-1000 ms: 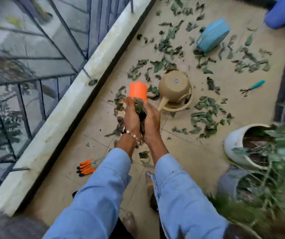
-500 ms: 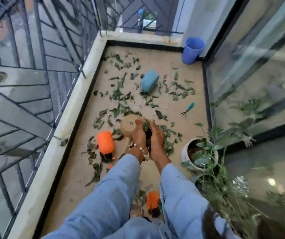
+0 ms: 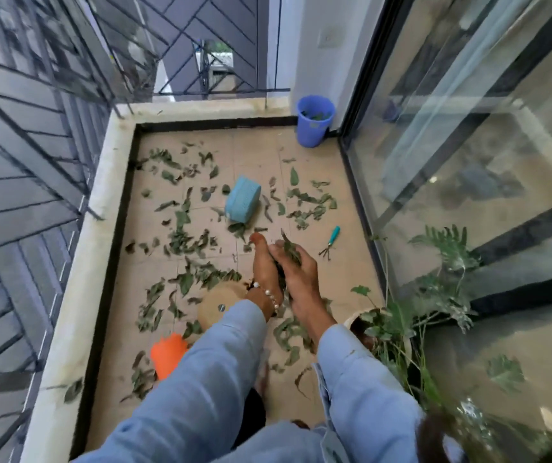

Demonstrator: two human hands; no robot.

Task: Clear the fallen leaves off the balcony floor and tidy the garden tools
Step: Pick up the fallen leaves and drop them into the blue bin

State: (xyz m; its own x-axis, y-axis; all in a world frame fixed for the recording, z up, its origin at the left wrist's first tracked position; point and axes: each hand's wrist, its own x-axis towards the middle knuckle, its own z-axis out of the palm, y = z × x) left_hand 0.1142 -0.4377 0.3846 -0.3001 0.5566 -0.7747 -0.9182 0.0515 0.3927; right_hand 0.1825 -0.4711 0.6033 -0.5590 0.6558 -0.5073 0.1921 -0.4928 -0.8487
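Observation:
My left hand and my right hand are pressed together in front of me, holding a bunch of green leaves between the palms, above the floor. Many more fallen leaves lie scattered over the beige tiled balcony floor. A blue bucket with some leaves inside stands in the far right corner. A small teal-handled hand rake lies on the floor to the right of my hands.
A tan watering can sits under my left forearm, an orange pot lies lower left, a teal basket lies on its side mid-floor. A potted plant stands right, by the glass door. Railing and ledge run along the left.
I have risen and the view has lifted toward the far end of the balcony. My hands, still holding the leaves, are higher and further forward, past the watering can.

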